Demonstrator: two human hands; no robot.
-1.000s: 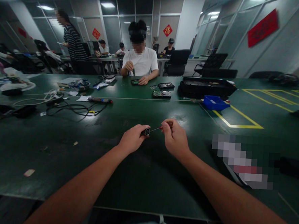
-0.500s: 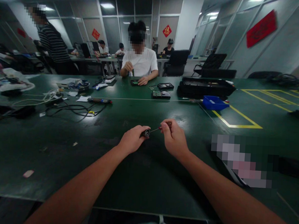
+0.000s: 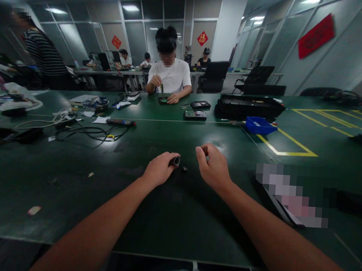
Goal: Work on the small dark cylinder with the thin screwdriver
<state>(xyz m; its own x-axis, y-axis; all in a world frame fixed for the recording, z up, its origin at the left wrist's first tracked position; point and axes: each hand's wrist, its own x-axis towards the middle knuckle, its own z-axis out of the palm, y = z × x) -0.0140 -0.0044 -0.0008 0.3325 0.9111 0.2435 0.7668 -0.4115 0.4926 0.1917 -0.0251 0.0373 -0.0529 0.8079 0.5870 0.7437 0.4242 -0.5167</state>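
My left hand [image 3: 160,167] is closed round a dark cylindrical tube [image 3: 176,161], whose round, hollow-looking end faces right. Opposite it, my right hand [image 3: 213,166] grips a screwdriver [image 3: 205,150]; the brown handle shows between the fingers, and its thin shaft is barely visible, angled down toward the table. Between the two hands, just below and right of the tube's mouth, is a small dark piece [image 3: 184,169], apart from both hands. Whether it rests on the green table [image 3: 163,220] or is still falling, I cannot tell.
Cables [image 3: 89,134] and a dark rod-like tool [image 3: 120,122] lie at the left. Across the table a person in white [image 3: 175,76] works on a circuit board. Opened hard drives [image 3: 195,114], a black case [image 3: 250,108] and a blue bin [image 3: 260,125] stand farther back.
The small dark piece has come out of the tube's end, which now looks hollow. The screwdriver's shaft has swung away from the tube and points downward. Both hands stay nearly in place.
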